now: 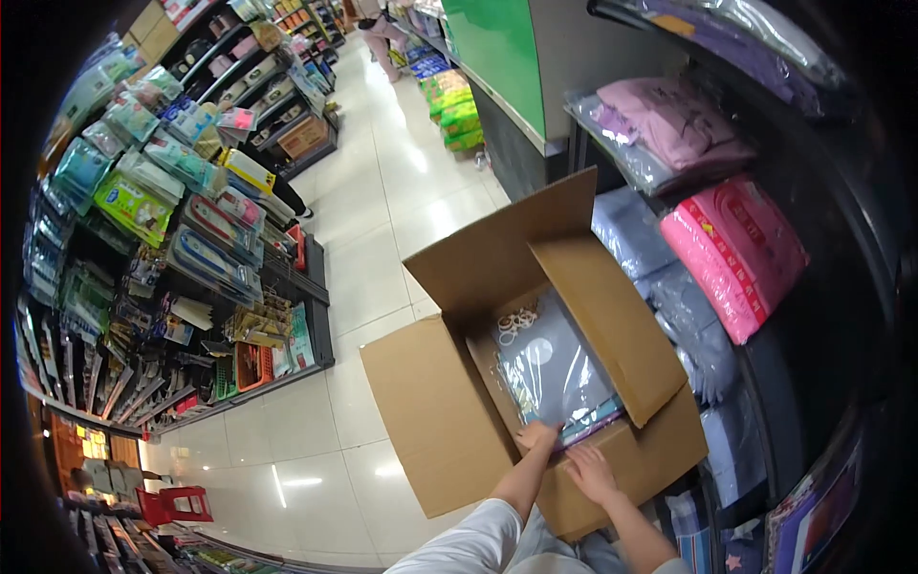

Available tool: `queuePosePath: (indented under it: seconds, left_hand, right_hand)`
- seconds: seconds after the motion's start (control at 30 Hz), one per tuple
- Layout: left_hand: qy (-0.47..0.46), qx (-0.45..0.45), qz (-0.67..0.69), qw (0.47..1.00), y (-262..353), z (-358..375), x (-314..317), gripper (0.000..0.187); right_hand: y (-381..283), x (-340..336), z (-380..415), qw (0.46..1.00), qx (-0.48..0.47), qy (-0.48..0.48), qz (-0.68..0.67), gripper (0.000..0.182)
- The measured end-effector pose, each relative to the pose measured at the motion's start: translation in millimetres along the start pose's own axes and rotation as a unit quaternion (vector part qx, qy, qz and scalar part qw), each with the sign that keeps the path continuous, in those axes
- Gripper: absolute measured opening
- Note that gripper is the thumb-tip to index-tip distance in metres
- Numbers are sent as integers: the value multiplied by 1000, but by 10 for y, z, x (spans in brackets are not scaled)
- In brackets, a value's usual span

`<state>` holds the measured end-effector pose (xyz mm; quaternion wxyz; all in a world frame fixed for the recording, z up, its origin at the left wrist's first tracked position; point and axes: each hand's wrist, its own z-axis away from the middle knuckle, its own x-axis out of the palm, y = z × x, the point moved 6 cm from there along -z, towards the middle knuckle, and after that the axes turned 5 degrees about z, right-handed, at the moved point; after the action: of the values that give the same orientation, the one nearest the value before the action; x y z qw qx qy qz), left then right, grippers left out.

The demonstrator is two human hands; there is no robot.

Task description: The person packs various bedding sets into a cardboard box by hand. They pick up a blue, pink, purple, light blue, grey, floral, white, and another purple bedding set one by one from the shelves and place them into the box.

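An open cardboard box (583, 483) stands before me with its flaps spread outward. Inside lies a stack of clear plastic-wrapped packages; the top grey one (555, 368) shows a pale round label. My left hand (537, 437) reaches into the box and touches the near left corner of that stack. Its fingers are too small and partly hidden to show whether they grip a package. My right hand (591, 471) rests at the near side of the box, fingers spread and holding nothing. White rings (518, 323) lie at the far end of the stack.
Shelving on the right holds a pink package (736, 253) and bagged blue clothing (703, 335), close to the box. A rack of hanging goods (191, 239) lines the left across a tiled aisle (368, 230). A red stool (174, 504) stands lower left. Another person (381, 48) is far ahead.
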<state>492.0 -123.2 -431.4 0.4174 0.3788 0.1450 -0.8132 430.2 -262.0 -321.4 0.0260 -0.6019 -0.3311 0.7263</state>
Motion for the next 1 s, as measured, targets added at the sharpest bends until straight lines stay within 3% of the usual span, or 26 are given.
queuePosePath:
  seconds: [0.1, 0.17, 0.2, 0.3, 0.4, 0.47, 0.53, 0.6, 0.67, 0.7, 0.77, 0.87, 0.93, 0.97, 1.0]
  left_hand:
    - [-68, 76, -47, 994, -22, -48, 93, 64]
    - [-135, 130, 50, 981, -25, -240, 316, 50]
    - [-132, 136, 51, 981, -27, -292, 337, 50]
    - [-127, 290, 91, 944, 34, -403, 408, 47]
    - [-131, 252, -23, 959, -149, -319, 226, 40]
    - [-83, 241, -51, 966, -274, -13, 9, 43]
    - [27, 297, -120, 947, -287, 357, -95, 50]
    - [17, 319, -81, 944, -418, 570, -5, 51]
    - [153, 381, 102, 906, -570, 1042, -151, 44]
    - [143, 393, 94, 904, -638, 1256, -78, 44]
    - [246, 413, 177, 859, -842, 1757, -77, 39]
    - [211, 391, 157, 882, -1026, 2343, 293, 35]
    - [145, 417, 130, 888, -1030, 2658, 663, 33]
    - [96, 423, 119, 893, -1033, 2789, 849, 31]
    - [85, 433, 110, 891, -1012, 2900, 966, 31]
  right_hand:
    - [21, -64, 240, 1000, 14, -16, -14, 38]
    - [40, -99, 421, 998, 42, -34, -21, 40]
    - [72, -98, 511, 995, 74, -57, -33, 42]
    - [128, -152, 794, 989, 122, -73, -44, 46]
    - [287, -115, 1130, 985, 155, -50, -53, 49]
    - [406, -51, 1380, 981, 180, -44, -57, 50]
    - [544, -28, 1646, 975, 210, -35, -64, 51]
    - [642, -36, 1946, 959, 266, -29, -89, 53]
    - [821, 52, 2268, 950, 288, -8, -117, 51]
    - [888, 94, 2439, 950, 281, 14, -136, 50]
    - [957, 150, 2819, 949, 279, 31, -145, 48]
    - [909, -124, 3238, 943, 296, 22, -150, 43]
    - [964, -319, 3472, 933, 302, 115, -159, 35]
    - [959, -497, 3550, 923, 328, 92, -179, 33]
    - [872, -788, 3656, 902, 330, 164, -224, 32]
